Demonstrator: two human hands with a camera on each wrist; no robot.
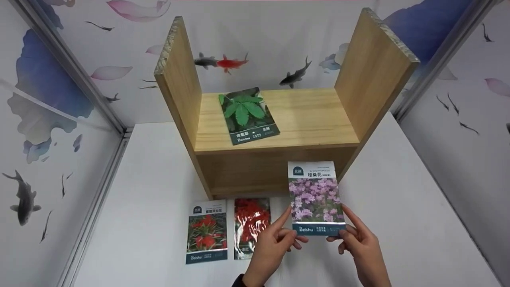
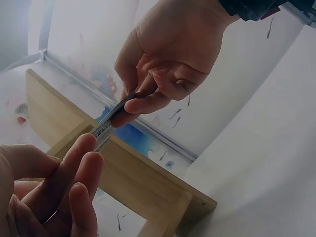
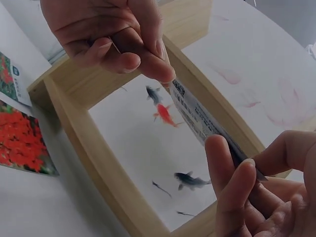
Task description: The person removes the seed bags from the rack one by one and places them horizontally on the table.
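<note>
Left hand (image 1: pixel 271 247) pinches lower left edge of the 格桑花 seed packet (image 1: pixel 316 199), thumb in front, index stretched along the side. Right hand (image 1: pixel 362 249) pinches lower right edge the same way. Other fingers of both loosely bent. Packet is held up off the table, front with pink flowers and "Beishu" band facing the head camera, ahead of the shelf's lower right part; right wrist view gets its back with a barcode, nearly edge-on. Dark sleeve (image 1: pixel 239 281) at left wrist.

Just past the left hand: red-flowered 一串红 packet (image 1: pixel 253 217), flat on the white table (image 1: pixel 151 191), glossy, partly covered by that hand in head view. 凤仙花 packet (image 1: pixel 207 231), red blooms, also "Beishu", just beside it on the left.

Beyond: wooden shelf unit (image 1: pixel 376 59), two upright side panels, one shelf board (image 1: pixel 314 119) between. Green-leaf 含羞草 packet (image 1: pixel 248 113) lies tilted on left half of the board.

Back wall (image 1: pixel 255 24): white, printed fish, petals, blue patches.
</note>
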